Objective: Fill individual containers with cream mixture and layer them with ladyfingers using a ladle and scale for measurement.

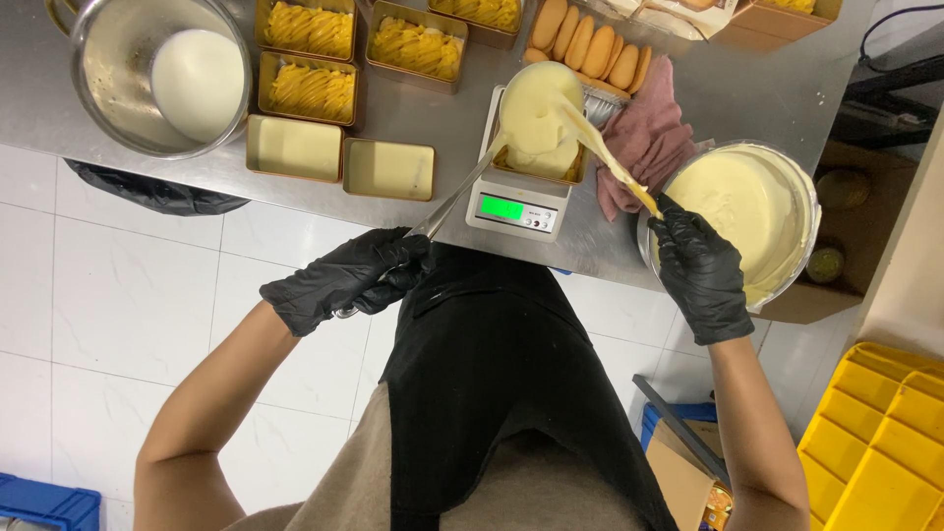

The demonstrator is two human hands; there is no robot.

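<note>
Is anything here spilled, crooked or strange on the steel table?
Nothing is clearly spilled. One odd point: the pink cloth lies crumpled between the scale and the cream bowl, touching the foil tin. Cream coats the spatula in the right hand; the left hand holds a metal utensil.

One head cam — looks straight down, close over worktable (413, 118).
</note>
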